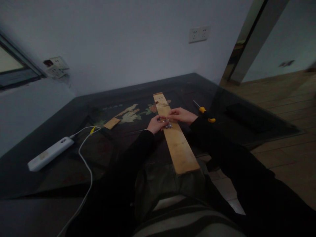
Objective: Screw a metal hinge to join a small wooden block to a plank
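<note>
A long, narrow wooden board (pixel 181 149) runs from near my body across the dark table. On its middle lies a small, shiny metal piece (pixel 169 126), too small to name further. My left hand (pixel 154 124) is at the board's left edge, closed, with its fingers and thumb on the metal piece. From the right, my right hand (pixel 183 115) reaches over the board with fingertips pinched together just above the metal piece. What those fingertips hold, if anything, is hidden. To the right of my right hand rests a screwdriver (pixel 202 110) with a yellow and black handle.
A white power strip (pixel 50 153) lies at the left with a white cable (pixel 87 164) running toward me. A short wooden piece (pixel 112 123) lies left of the board. The dark table (pixel 138 144) has a flower picture on top and stands against a wall.
</note>
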Demonstrator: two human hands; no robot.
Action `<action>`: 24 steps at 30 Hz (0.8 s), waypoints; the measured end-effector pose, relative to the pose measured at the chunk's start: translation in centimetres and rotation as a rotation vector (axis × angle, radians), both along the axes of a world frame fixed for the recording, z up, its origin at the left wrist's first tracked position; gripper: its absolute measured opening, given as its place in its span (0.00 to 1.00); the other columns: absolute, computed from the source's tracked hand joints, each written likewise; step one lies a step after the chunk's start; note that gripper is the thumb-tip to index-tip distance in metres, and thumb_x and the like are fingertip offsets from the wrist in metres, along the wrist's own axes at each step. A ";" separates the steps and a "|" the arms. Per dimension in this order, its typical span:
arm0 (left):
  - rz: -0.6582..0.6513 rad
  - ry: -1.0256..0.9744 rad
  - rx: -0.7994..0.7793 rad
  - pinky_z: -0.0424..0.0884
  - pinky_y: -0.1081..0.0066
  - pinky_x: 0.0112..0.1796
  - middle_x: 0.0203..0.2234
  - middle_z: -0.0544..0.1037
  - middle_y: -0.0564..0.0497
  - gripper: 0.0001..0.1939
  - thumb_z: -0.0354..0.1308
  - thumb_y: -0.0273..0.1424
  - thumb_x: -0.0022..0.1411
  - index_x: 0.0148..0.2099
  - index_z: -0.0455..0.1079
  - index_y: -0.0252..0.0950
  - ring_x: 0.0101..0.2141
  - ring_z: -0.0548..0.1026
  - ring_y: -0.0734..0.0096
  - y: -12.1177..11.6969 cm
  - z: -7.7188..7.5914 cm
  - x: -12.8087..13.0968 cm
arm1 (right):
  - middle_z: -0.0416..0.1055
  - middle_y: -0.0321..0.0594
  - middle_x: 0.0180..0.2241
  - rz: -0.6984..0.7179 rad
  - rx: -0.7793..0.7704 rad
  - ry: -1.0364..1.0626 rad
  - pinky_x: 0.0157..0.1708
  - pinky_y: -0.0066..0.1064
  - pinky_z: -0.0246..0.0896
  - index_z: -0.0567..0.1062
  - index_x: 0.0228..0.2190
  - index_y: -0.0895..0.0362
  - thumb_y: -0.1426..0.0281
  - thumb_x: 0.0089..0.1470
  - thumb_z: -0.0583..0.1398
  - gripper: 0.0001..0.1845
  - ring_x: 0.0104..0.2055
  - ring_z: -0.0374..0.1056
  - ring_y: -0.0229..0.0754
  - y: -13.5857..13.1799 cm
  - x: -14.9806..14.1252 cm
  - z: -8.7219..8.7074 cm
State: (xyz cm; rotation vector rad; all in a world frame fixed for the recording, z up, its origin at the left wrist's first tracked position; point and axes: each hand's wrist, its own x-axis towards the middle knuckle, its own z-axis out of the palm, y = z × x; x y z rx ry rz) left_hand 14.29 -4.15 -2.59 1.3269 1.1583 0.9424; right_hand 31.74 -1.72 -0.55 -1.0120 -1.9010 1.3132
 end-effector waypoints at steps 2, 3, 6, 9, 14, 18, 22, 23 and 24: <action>-0.002 0.005 0.000 0.53 0.81 0.14 0.13 0.71 0.58 0.14 0.66 0.23 0.52 0.38 0.65 0.30 0.10 0.60 0.85 -0.1 0.1 0.0 | 0.67 0.34 0.24 0.090 0.174 -0.133 0.27 0.27 0.50 0.74 0.27 0.60 0.61 0.45 0.64 0.14 0.26 0.59 0.34 -0.3 0.2 0.5; -0.003 0.008 0.000 0.53 0.81 0.14 0.12 0.70 0.59 0.14 0.66 0.24 0.51 0.38 0.65 0.30 0.10 0.61 0.84 -0.1 0.1 0.0 | 0.67 0.34 0.24 0.125 0.237 -0.203 0.28 0.27 0.50 0.75 0.28 0.60 0.60 0.44 0.65 0.15 0.27 0.59 0.34 -0.5 0.3 0.7; -0.008 0.006 -0.001 0.53 0.81 0.15 0.12 0.69 0.59 0.15 0.68 0.24 0.50 0.38 0.65 0.31 0.10 0.61 0.84 -0.1 0.1 0.0 | 0.63 0.30 0.22 0.155 0.327 -0.366 0.26 0.26 0.46 0.75 0.29 0.59 0.62 0.40 0.67 0.15 0.25 0.55 0.33 -1.0 0.5 1.1; -0.022 0.009 -0.006 0.54 0.81 0.16 0.13 0.70 0.58 0.15 0.67 0.24 0.50 0.38 0.65 0.30 0.11 0.62 0.84 0.1 0.0 -0.2 | 0.62 0.30 0.22 0.158 0.387 -0.452 0.26 0.25 0.46 0.75 0.30 0.59 0.66 0.40 0.67 0.13 0.24 0.54 0.32 -1.3 0.6 1.0; -0.074 -0.008 -0.008 0.57 0.79 0.17 0.15 0.73 0.57 0.14 0.65 0.22 0.52 0.39 0.64 0.30 0.12 0.64 0.82 0.2 -0.1 -0.5 | 0.64 0.32 0.23 0.122 0.498 -0.605 0.26 0.25 0.44 0.77 0.33 0.58 0.64 0.43 0.66 0.14 0.24 0.56 0.33 -1.8 0.3 0.9; -0.069 -0.010 -0.022 0.58 0.80 0.18 0.14 0.72 0.57 0.13 0.64 0.21 0.52 0.39 0.65 0.30 0.12 0.65 0.82 0.2 -0.1 -0.5 | 0.68 0.35 0.25 0.113 0.574 -0.656 0.27 0.26 0.45 0.77 0.35 0.57 0.64 0.47 0.63 0.12 0.26 0.59 0.35 -2.1 0.1 0.9; -0.053 -0.039 -0.028 0.58 0.79 0.18 0.14 0.72 0.57 0.13 0.64 0.20 0.51 0.38 0.65 0.30 0.12 0.65 0.82 0.0 0.0 -0.4 | 0.72 0.38 0.29 0.112 0.619 -0.662 0.29 0.26 0.47 0.77 0.35 0.56 0.62 0.51 0.61 0.12 0.29 0.63 0.37 -2.2 -0.1 0.7; -0.050 -0.048 -0.026 0.58 0.79 0.18 0.14 0.72 0.58 0.13 0.64 0.20 0.50 0.38 0.65 0.30 0.12 0.65 0.82 -0.1 0.0 -0.4 | 0.73 0.38 0.30 0.115 0.625 -0.662 0.29 0.27 0.47 0.76 0.35 0.56 0.62 0.51 0.61 0.12 0.30 0.64 0.38 -2.2 -0.1 0.5; -0.048 -0.054 -0.024 0.58 0.79 0.18 0.13 0.71 0.58 0.13 0.64 0.20 0.50 0.38 0.65 0.30 0.12 0.65 0.82 -0.1 0.0 -0.4 | 0.73 0.38 0.30 0.116 0.632 -0.662 0.29 0.27 0.47 0.76 0.35 0.56 0.62 0.50 0.61 0.12 0.30 0.64 0.38 -2.1 -0.1 0.4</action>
